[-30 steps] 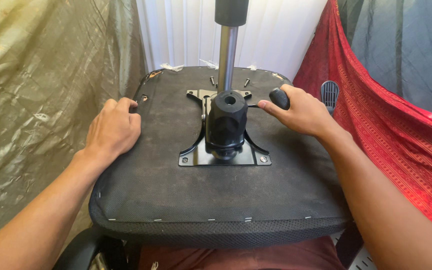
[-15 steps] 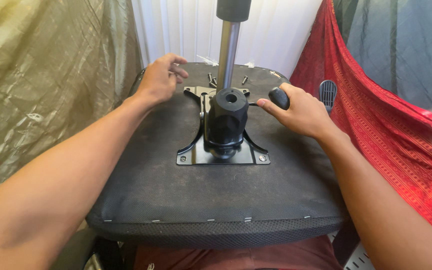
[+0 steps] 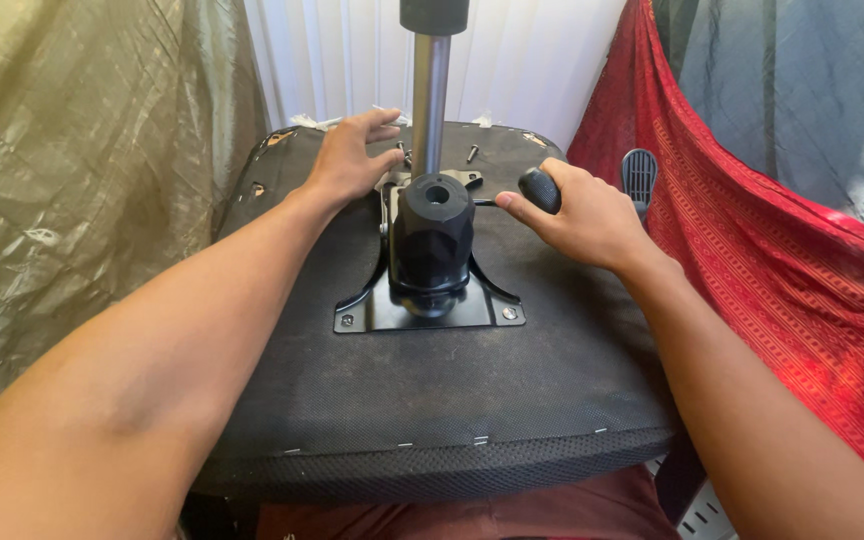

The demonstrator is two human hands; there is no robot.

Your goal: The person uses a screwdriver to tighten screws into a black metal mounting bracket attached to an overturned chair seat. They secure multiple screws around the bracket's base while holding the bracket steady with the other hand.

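The stiff, heavy-looking seat base [image 3: 452, 400] is steadied: left hand [image 3: 347, 160] spread flat at upper centre, right hand [image 3: 582, 215] fingers wrapped around the black lever knob [image 3: 540, 189].

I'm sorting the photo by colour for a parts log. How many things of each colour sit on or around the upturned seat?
Black: 4 - fabric-covered seat underside, metal mounting plate, plastic mechanism housing, rounded lever knob in the right hand
Silver: 1 - metal gas-lift tube by the left hand
Red: 1 - patterned cloth
Total: 6
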